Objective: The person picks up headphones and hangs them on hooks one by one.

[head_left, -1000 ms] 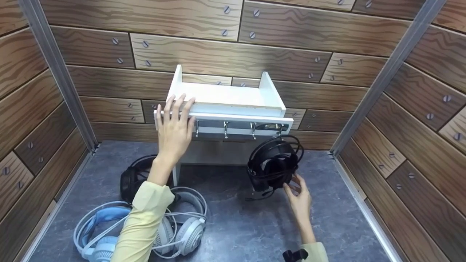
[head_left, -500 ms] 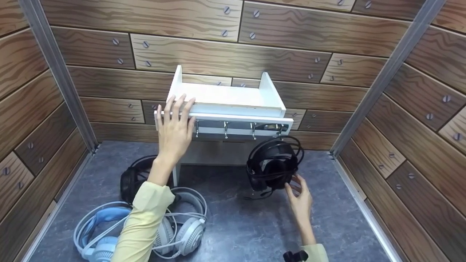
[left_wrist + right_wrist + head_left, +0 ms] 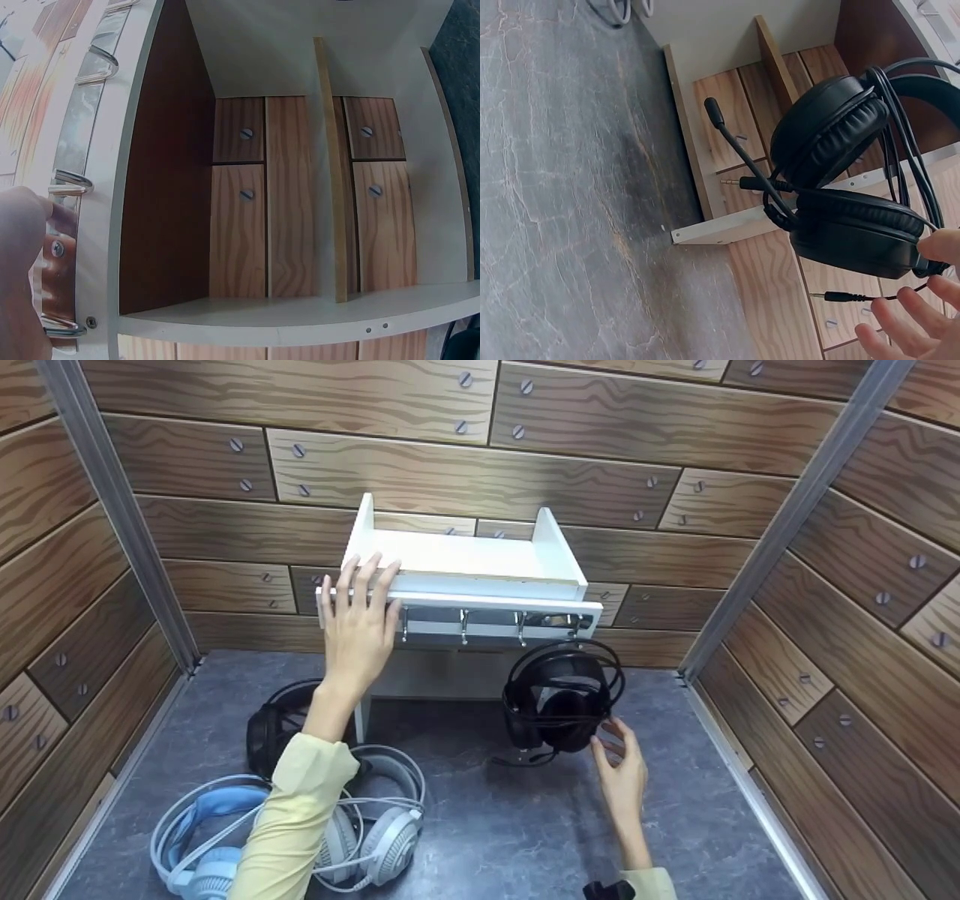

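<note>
A black headset with a boom microphone (image 3: 564,697) hangs from the rightmost hook of the white shelf's hook rail (image 3: 487,628). My right hand (image 3: 624,776) pinches the edge of its lower ear cup between thumb and index finger, while the other fingers (image 3: 911,307) stay spread. In the right wrist view, a cable plug (image 3: 840,297) dangles below that ear cup (image 3: 855,240). My left hand (image 3: 358,641) rests on the left end of the white shelf (image 3: 465,553), its fingers straight over the top edge and its thumb in front of the rail.
Left on the grey floor (image 3: 480,825) lie a second black headset (image 3: 270,735), a white headset (image 3: 394,840) and a blue-and-white headset (image 3: 214,810), partly covered by my left arm. Several metal hooks (image 3: 463,626) line the rail. Wood-patterned walls (image 3: 637,420) enclose three sides.
The hanging black headset has turned slightly and swung a little left at its lower end, its microphone too. My right hand has shifted slightly right. The left hand holds its place.
</note>
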A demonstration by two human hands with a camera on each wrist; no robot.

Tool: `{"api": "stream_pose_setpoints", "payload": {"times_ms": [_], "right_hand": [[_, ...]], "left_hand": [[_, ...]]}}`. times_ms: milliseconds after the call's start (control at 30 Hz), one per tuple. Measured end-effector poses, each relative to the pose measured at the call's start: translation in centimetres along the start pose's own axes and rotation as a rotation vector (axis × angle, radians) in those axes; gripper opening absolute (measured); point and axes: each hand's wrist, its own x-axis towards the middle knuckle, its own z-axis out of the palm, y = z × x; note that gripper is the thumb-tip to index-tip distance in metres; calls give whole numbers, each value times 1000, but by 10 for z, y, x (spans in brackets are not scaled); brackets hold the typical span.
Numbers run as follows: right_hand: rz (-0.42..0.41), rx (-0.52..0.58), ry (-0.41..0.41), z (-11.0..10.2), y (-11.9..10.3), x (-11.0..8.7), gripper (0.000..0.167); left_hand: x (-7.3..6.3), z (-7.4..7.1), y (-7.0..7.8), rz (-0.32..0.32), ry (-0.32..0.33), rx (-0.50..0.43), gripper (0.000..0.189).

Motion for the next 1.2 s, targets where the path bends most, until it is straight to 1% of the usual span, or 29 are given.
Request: {"api": "stream_pose_setpoints", "payload": {"times_ms": [133, 333, 433, 533, 600, 800, 867, 967, 1067, 1200], "right_hand": [[2, -22, 26, -1, -3, -3, 41], [-36, -13, 59, 1, -11, -11, 28], [-42, 18, 93, 2, -17, -15, 26], [-41, 67, 141, 5, -22, -19, 23], [-47, 103, 159, 8, -25, -22, 20], [-84, 133, 123, 15, -51, -35, 13], [-101, 135, 107, 19, -54, -38, 11], [-123, 149, 71, 27, -49, -40, 9], [-132, 177, 27, 31, -60, -46, 9], [-138, 206, -8, 43, -72, -55, 8]], "left_hand": [[-1, 1, -1, 4, 10, -1, 47], [-1, 1, -1, 1, 14, -2, 47], [0, 0, -1, 2, 16, 0, 47], [0, 0, 0, 3, 14, -4, 47], [0, 0, 0, 3, 15, -8, 47], [0, 0, 0, -1, 18, -12, 47], [0, 1, 0, 2, 19, -14, 47], [0, 1, 0, 7, 25, -12, 47], [0, 1, -1, 12, 30, -2, 47], [0, 1, -1, 11, 27, 2, 47]]}}
